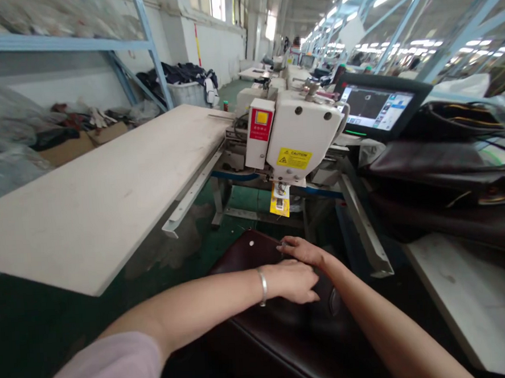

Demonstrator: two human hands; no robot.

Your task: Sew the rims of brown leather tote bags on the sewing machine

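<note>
Head view: we see the dark leather piece (256, 257) lying low in front of us, below the sewing machine head (300, 134). Our left hand (294, 280) rests on it, fingers curled down over the material. Our right hand (303, 250) pinches its upper edge with the fingertips. We judge the piece soft, pliable, fairly heavy and smooth-faced; it is best held at the edges, clear of the white snap (251, 243).
</note>
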